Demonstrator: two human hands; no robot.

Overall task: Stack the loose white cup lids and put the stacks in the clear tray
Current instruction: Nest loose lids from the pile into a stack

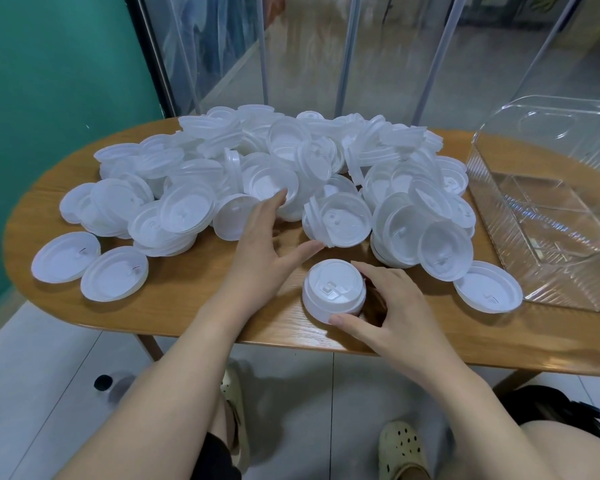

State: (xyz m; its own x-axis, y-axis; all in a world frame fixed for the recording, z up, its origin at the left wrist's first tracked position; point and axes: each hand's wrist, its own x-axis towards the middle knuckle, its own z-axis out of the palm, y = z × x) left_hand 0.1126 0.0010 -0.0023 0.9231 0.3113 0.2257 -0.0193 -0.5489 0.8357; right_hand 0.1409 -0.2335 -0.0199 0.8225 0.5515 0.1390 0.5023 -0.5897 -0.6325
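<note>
Your left-hand fingers are spread wide and hold nothing, their tips reaching into the near edge of the lid pile; the thumb points at a tilted lid on the pile's near side. Your left hand hovers just nearer you than the pile. To the right of it, your right hand curls its thumb and fingers round a short lid stack, which stands upright on the bench just in front of the pile.

To do this step well, keep the stack steady with the right hand and let the left bring one lid at a time. Pick lids that lie loose at the pile's near edge, such as the tilted one, rather than digging into the middle. I judge that nested or edge-on lids will drag their neighbours along. Turn each lid dome-up to match the stack, set it square, then press lightly until it seats.

The clear tray sits right of the pile, seemingly empty, so the task is at an early stage.
</note>
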